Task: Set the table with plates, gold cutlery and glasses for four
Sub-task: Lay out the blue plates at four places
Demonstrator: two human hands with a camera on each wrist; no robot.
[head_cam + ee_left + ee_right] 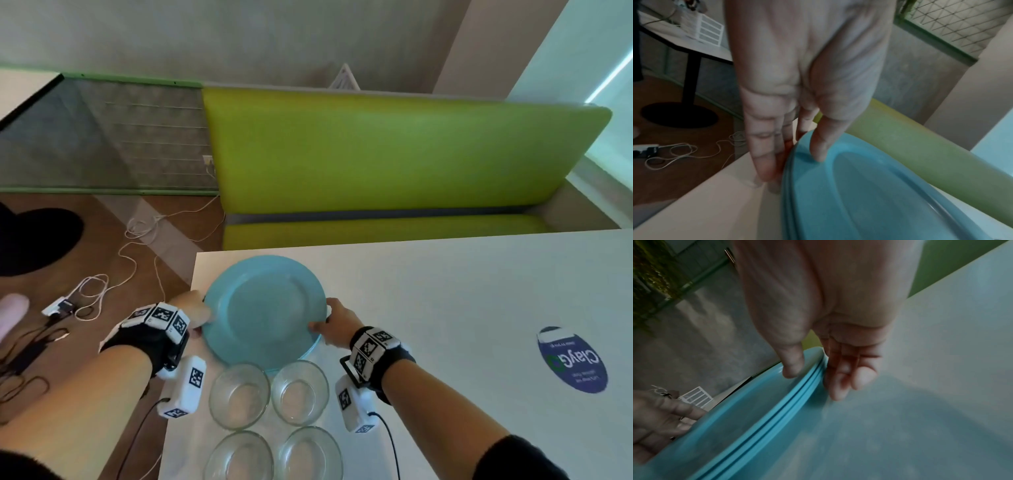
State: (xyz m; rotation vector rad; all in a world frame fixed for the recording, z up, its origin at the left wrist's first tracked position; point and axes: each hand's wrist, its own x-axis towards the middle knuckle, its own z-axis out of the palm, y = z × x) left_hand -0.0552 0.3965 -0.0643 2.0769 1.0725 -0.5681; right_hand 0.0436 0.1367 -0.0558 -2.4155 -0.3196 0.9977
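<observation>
Both hands, left hand (191, 313) and right hand (334, 323), pinching opposite rims of the blue plate stack (263, 308), thumbs on top, fingers beneath, steadying it beside four glass bowls (270, 421)

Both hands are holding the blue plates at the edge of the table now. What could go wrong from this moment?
1. The blue plates are a stack; the right wrist view shows several rims. The left hand and right hand pinch only the rims, so a lower plate might slip out.
2. The glass bowls stand right beside the stack; lowering it toward the person could knock them.
3. The stack sits near the table corner, so a slip could send plates to the floor.
</observation>
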